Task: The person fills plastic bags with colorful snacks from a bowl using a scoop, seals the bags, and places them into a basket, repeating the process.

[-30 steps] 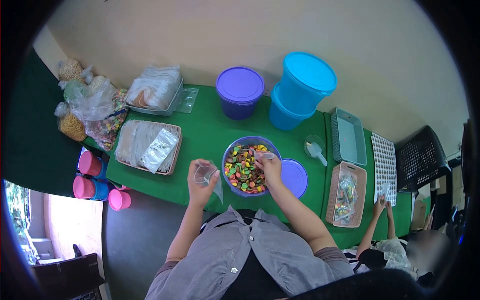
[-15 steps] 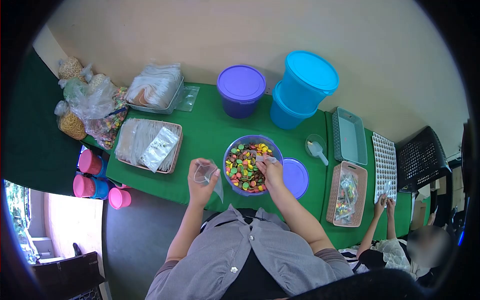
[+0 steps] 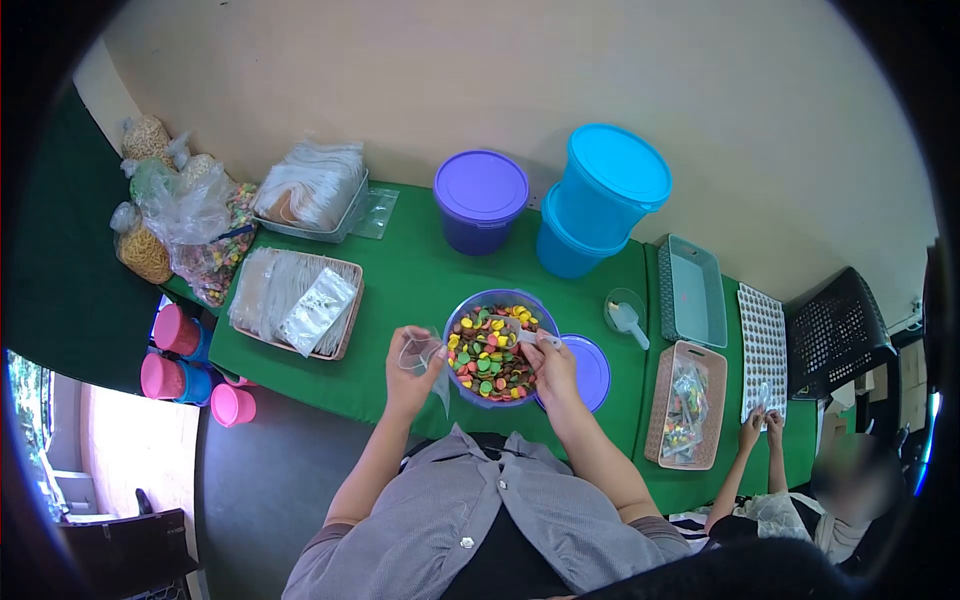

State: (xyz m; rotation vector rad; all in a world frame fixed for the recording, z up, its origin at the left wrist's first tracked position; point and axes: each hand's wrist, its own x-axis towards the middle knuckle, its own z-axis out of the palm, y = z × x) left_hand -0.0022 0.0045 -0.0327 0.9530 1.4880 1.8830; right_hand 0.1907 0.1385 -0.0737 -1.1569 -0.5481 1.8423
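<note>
My left hand [image 3: 412, 374] is closed around a clear plastic bag [image 3: 424, 352], its mouth held wide at the left rim of a purple tub [image 3: 470, 397]. Multicoloured round candies [image 3: 484, 362] fill much of that tub. Over its right side, my right hand [image 3: 551, 366] grips the handle of a clear scoop [image 3: 522, 336], whose bowl sits among the candies. Partly under the tub and my right wrist lies a round purple lid [image 3: 590, 374].
Baskets of clear bags [image 3: 300, 300] stand left. A lidded purple tub [image 3: 481, 200] and stacked blue tubs [image 3: 600, 200] are behind. A small bowl with a white scoop [image 3: 627, 318] and a pink basket of filled packets [image 3: 688, 405] are right. Another person's hands [image 3: 762, 428] hold a packet.
The scoop has gone down among the candies, and my right hand has shifted slightly. My left hand still holds the bag. The whole view has shifted a little.
</note>
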